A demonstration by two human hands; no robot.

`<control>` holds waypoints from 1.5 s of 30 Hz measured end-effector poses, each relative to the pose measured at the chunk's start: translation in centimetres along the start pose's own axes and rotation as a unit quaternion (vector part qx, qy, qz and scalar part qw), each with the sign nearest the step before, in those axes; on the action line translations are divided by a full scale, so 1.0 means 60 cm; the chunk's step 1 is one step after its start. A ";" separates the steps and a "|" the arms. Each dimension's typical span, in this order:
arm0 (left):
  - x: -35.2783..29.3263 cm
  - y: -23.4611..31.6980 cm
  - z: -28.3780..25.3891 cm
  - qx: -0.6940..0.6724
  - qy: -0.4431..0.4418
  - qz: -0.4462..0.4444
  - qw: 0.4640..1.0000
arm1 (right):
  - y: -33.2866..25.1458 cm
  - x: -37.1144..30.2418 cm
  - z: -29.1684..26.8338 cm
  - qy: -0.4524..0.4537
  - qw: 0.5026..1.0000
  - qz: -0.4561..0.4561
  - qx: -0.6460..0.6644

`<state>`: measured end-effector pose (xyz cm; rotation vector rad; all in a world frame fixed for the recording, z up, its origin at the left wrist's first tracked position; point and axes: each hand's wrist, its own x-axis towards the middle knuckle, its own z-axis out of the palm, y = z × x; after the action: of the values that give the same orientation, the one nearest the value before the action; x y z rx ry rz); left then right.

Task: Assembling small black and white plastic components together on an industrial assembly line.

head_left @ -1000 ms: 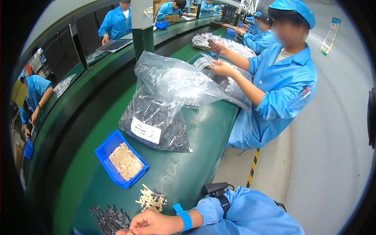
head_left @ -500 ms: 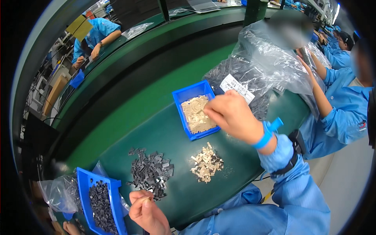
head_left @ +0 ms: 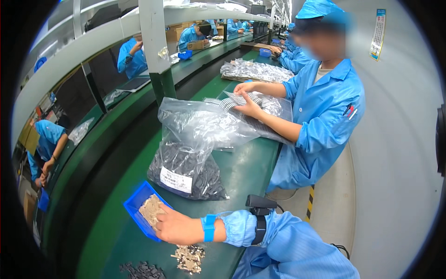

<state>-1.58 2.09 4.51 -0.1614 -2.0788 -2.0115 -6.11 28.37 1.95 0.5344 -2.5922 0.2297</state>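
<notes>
My right hand (head_left: 179, 226), with a blue band at its wrist, reaches over the near side of a blue bin (head_left: 134, 203). Small flat beige pieces (head_left: 151, 210) fill this bin, and my bent fingers are down at them. The fingers look drawn together, their tips partly hidden; what they hold, if anything, I cannot make out. Just below the hand, a loose pile of beige and dark pieces (head_left: 189, 258) lies on the green table (head_left: 223, 211). A heap of black pieces (head_left: 141, 270) is cut off by the lower edge. My left hand is out of view.
Beyond the bin stands a clear plastic bag (head_left: 188, 162) of dark parts with a white label. At the right, a co-worker (head_left: 320, 111) in blue handles perforated sheets (head_left: 232, 100). A wrapped stack (head_left: 255, 70) lies farther along. A post (head_left: 155, 51) rises behind the bag.
The view has swung right and up, so bin, piles and bag appear lower and farther left. My left hand and the bin of black pieces have left view. My right hand remains at the beige pieces.
</notes>
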 end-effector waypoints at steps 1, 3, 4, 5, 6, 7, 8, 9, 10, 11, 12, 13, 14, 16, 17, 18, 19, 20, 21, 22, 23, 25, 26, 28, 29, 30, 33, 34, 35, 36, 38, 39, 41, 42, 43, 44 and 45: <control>0.003 -0.001 0.004 0.015 -0.008 0.018 1.000 | 0.000 -0.004 0.006 -0.039 0.999 0.008 -0.016; 0.002 0.002 0.011 0.029 -0.017 0.037 0.999 | -0.002 -0.011 0.015 -0.033 0.999 0.016 -0.012; 0.001 0.007 0.013 0.038 -0.020 0.020 0.999 | -0.003 -0.014 0.019 -0.030 0.999 0.024 -0.001; 0.001 0.011 0.013 0.047 -0.020 0.004 0.999 | -0.005 -0.015 0.021 -0.026 0.999 0.023 -0.003; 0.002 0.011 0.011 0.047 -0.020 0.008 0.999 | -0.009 -0.019 0.022 -0.022 0.999 0.023 0.001; 0.003 0.008 0.007 0.059 -0.039 0.047 0.996 | -0.012 -0.022 0.024 -0.018 1.000 0.025 0.006; -0.002 0.010 0.004 0.075 -0.047 0.086 0.992 | -0.017 -0.018 0.023 -0.016 1.000 0.016 0.012; -0.007 0.014 0.003 0.084 -0.038 0.086 0.992 | -0.024 -0.014 0.022 0.024 0.999 0.014 0.041; -0.014 0.020 0.005 0.097 -0.032 0.105 0.989 | -0.033 -0.011 0.021 0.063 0.995 0.012 0.074; -0.021 0.032 0.005 0.122 -0.019 0.123 0.985 | -0.041 -0.008 0.009 0.108 0.986 0.017 0.122; -0.028 0.035 0.008 0.145 -0.015 0.120 0.982 | -0.046 -0.005 -0.006 0.148 0.971 0.019 0.186; -0.029 0.031 0.011 0.197 -0.032 0.208 0.958 | -0.047 -0.009 -0.022 0.162 0.918 0.054 0.359; -0.023 0.021 0.008 0.259 -0.062 0.284 0.921 | -0.055 -0.013 -0.054 0.115 0.863 0.106 0.481; -0.008 0.020 0.030 0.217 -0.134 0.418 0.872 | -0.071 -0.032 -0.082 0.045 0.780 0.146 0.607; -0.006 0.031 0.027 0.242 -0.157 0.442 0.850 | -0.081 -0.033 -0.090 -0.007 0.753 0.145 0.642; -0.002 0.034 0.022 0.254 -0.183 0.469 0.826 | -0.089 -0.030 -0.089 -0.054 0.732 0.141 0.664; -0.002 0.036 0.019 0.275 -0.197 0.480 0.809 | -0.099 -0.032 -0.080 -0.067 0.713 0.133 0.685; -0.006 0.034 0.017 0.287 -0.204 0.496 0.793 | -0.101 -0.033 -0.073 -0.106 0.689 0.117 0.707; -0.011 0.030 0.004 0.307 -0.210 0.499 0.782 | -0.104 -0.032 -0.066 -0.143 0.666 0.103 0.724; -0.014 0.027 -0.002 0.317 -0.203 0.492 0.785 | -0.106 -0.028 -0.060 -0.154 0.660 0.097 0.729; -0.016 0.024 -0.004 0.319 -0.200 0.503 0.778 | -0.108 -0.023 -0.056 -0.171 0.663 0.082 0.724; -0.019 0.027 -0.007 0.322 -0.208 0.513 0.768 | -0.112 -0.020 -0.059 -0.191 0.662 0.072 0.721; -0.019 0.026 -0.011 0.324 -0.207 0.510 0.769 | -0.117 -0.018 -0.058 -0.197 0.664 0.067 0.719; -0.019 0.023 -0.013 0.317 -0.218 0.533 0.754 | -0.121 -0.016 -0.058 -0.205 0.664 0.062 0.716; -0.021 0.022 -0.017 0.317 -0.221 0.529 0.756 | -0.122 -0.015 -0.058 -0.213 0.664 0.065 0.714; -0.022 0.021 -0.018 0.317 -0.220 0.527 0.758 | -0.123 -0.014 -0.058 -0.222 0.664 0.067 0.711; -0.018 0.018 -0.021 0.316 -0.234 0.540 0.744 | -0.122 -0.017 -0.058 -0.223 0.681 0.051 0.696; -0.016 0.017 -0.021 0.314 -0.249 0.546 0.736 | -0.121 -0.017 -0.059 -0.226 0.681 0.052 0.695; -0.015 0.016 -0.022 0.314 -0.263 0.550 0.728 | -0.119 -0.017 -0.060 -0.234 0.690 0.053 0.683; -0.014 0.014 -0.021 0.316 -0.261 0.548 0.729 | -0.118 -0.017 -0.059 -0.242 0.699 0.055 0.671; -0.013 0.009 -0.015 0.311 -0.260 0.562 0.721 | -0.119 -0.019 -0.059 -0.232 0.715 0.052 0.658; -0.010 0.010 -0.014 0.314 -0.257 0.561 0.722 | -0.120 -0.020 -0.058 -0.217 0.732 0.052 0.644; -0.002 0.011 -0.012 0.346 -0.277 0.492 0.749 | -0.125 -0.023 -0.056 -0.177 0.773 0.064 0.606; 0.003 0.007 -0.009 0.346 -0.275 0.491 0.751 | -0.128 -0.026 -0.054 -0.133 0.810 0.078 0.566; 0.010 0.001 -0.003 0.360 -0.239 0.482 0.762 | -0.132 -0.029 -0.048 -0.135 0.810 0.077 0.565; 0.017 -0.006 0.001 0.373 -0.202 0.474 0.772 | -0.138 -0.032 -0.039 -0.107 0.807 0.117 0.569; 0.024 -0.013 0.005 0.379 -0.194 0.456 0.781 | -0.140 -0.034 -0.031 -0.079 0.802 0.156 0.571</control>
<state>-3.16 2.20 4.11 -1.2145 -2.1749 -0.5394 -0.24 21.88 3.11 0.4825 -2.4017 1.9883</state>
